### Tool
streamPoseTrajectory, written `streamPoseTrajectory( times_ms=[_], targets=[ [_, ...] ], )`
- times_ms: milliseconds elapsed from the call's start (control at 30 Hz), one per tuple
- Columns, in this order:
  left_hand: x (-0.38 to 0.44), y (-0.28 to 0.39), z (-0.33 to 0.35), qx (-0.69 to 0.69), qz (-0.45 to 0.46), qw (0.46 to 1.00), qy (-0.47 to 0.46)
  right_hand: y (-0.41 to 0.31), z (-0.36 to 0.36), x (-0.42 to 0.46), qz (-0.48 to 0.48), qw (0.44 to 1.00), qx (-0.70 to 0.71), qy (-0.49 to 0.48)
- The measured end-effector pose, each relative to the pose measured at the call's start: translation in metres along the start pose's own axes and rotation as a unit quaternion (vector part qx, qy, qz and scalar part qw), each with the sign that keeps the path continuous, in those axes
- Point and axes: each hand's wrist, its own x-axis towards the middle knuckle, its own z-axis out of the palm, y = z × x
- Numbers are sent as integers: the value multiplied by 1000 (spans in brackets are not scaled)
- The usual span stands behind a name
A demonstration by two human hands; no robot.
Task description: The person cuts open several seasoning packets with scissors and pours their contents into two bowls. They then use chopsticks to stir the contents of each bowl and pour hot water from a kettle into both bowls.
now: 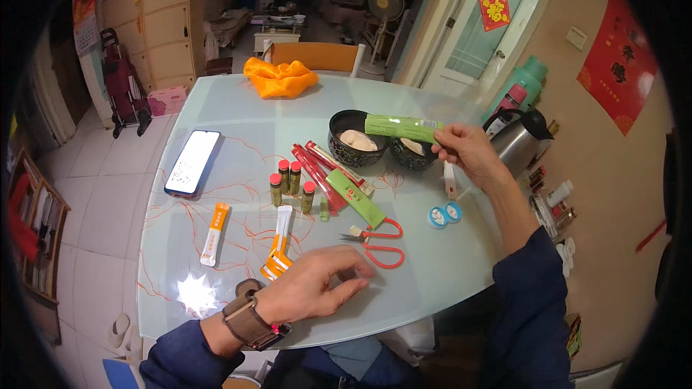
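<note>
My right hand (467, 154) pinches one end of a long flat green packet (403, 127), raised in front of two dark patterned bowls. The left bowl (357, 159) and the right bowl (413, 162) each hold something pale. Low over the table's near side is my left hand (319, 283), loosely curled with a gap between thumb and fingers and nothing visible in it. Scissors with red handles (386, 248) lie just beyond it, by a green box (354, 197). Orange-and-white sachets (281, 243) are partly hidden behind the left hand. Several small red-capped bottles (284, 183) stand beside red packets (319, 173).
On the glass table (432, 275) are a lit phone (193, 162), another sachet (215, 235), a small blue pill case (444, 215) and an orange cloth (281, 78). A steel jug (519, 138) stands at the right. Behind the far edge is a chair (313, 56).
</note>
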Motion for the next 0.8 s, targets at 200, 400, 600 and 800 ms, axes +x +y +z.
streamPoseTrajectory(
  times_ms=[200, 400, 600, 800],
  targets=[
    [-5, -14, -5, -41, -2, 999, 35, -31, 1, 34, -103, 970, -222, 4],
    [-4, -14, -6, -47, -13, 998, 37, -47, 9, 45, -166, 924, -345, -5],
    [-4, -13, -8, -47, -37, 998, 30, -66, 17, 42, -190, 886, -423, -12],
    [-3, -10, -10, -42, -56, 997, 14, -66, 21, 44, -269, 840, -471, -5]
  ],
)
